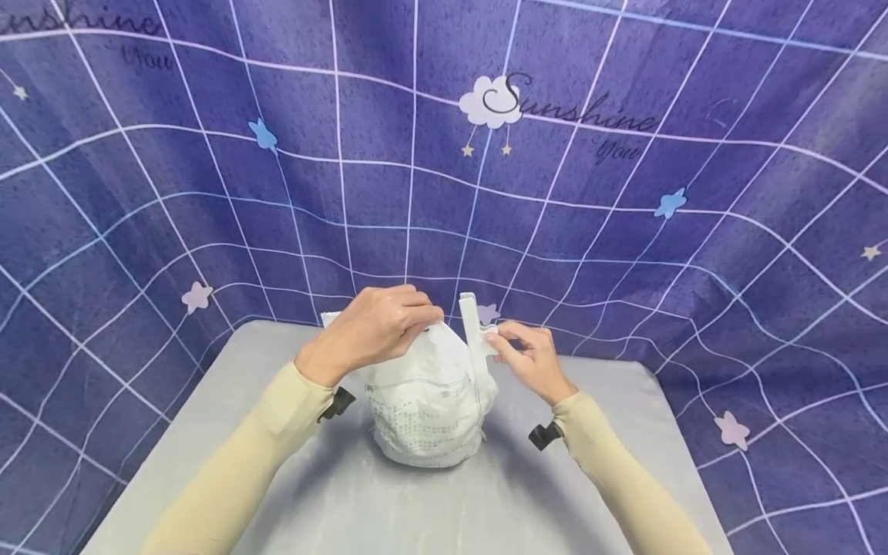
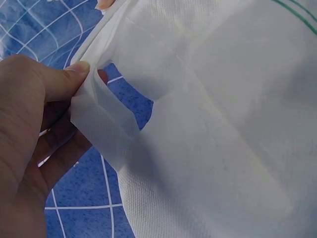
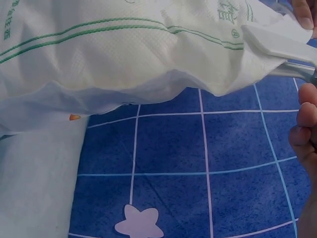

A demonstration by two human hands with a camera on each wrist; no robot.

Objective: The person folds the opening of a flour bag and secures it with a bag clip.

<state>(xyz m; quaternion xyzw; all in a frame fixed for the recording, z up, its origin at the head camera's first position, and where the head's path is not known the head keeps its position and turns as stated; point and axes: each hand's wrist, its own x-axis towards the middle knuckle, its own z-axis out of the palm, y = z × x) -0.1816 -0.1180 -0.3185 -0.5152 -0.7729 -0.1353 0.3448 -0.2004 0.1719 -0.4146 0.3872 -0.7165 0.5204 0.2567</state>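
A bulging white bag (image 1: 426, 408) with green lines and printed characters stands on the grey table. My left hand (image 1: 378, 327) pinches its top edge, thumb on the near side; a cut-out handle hole lies beside the thumb in the left wrist view, where the hand (image 2: 34, 114) shows at the left. At the bag's right side, my right hand (image 1: 530, 358) grips a long white bag clip (image 1: 473, 331) between thumb and fingers. In the right wrist view the clip's two bars (image 3: 280, 45) stand apart, with the bag's gathered corner between them. The bag's contents are hidden.
The grey tabletop (image 1: 416, 509) extends around the bag. Behind and on both sides hangs a purple-blue cloth (image 1: 388, 193) with grid lines, stars and clouds, close to the table's back edge. Each wrist wears a black strap (image 1: 546, 435).
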